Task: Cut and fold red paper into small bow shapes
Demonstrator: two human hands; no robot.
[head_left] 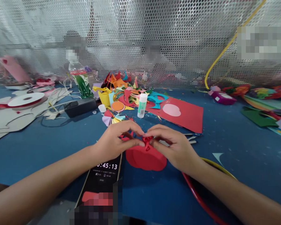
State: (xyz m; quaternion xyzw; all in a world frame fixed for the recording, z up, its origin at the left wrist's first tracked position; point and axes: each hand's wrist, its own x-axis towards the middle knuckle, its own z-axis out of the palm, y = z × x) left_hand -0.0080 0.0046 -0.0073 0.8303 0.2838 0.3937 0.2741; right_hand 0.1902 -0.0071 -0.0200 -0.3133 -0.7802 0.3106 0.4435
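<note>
A: How do we read the pose of the arms?

B: We see the left forearm (46, 179) slanting in from the lower left and the right forearm (236, 197) from the lower right; the left hand (114, 140) and the right hand (178, 150) come together near the middle, over the counter (53, 137), while the wrists stand well apart.

A: And the fingers; do we find them apart or closed?

B: We find both sets closed in a pinch on a small crumpled red piece (147, 143); the left thumb and index finger take it from its left, the right ones from its right, and the two index fingertips all but meet at its top; the other fingers bend inward, and we cannot tell whether they touch it.

A: Where do we place that piece, then?

B: Between the hands, its lower end in front of a round-edged red paper shape (145, 159); we cannot tell whether those two touch; a phone (101, 178) shows below the left hand, partly hidden by it, and a glue stick (142, 106) stands upright just beyond the hands.
</note>
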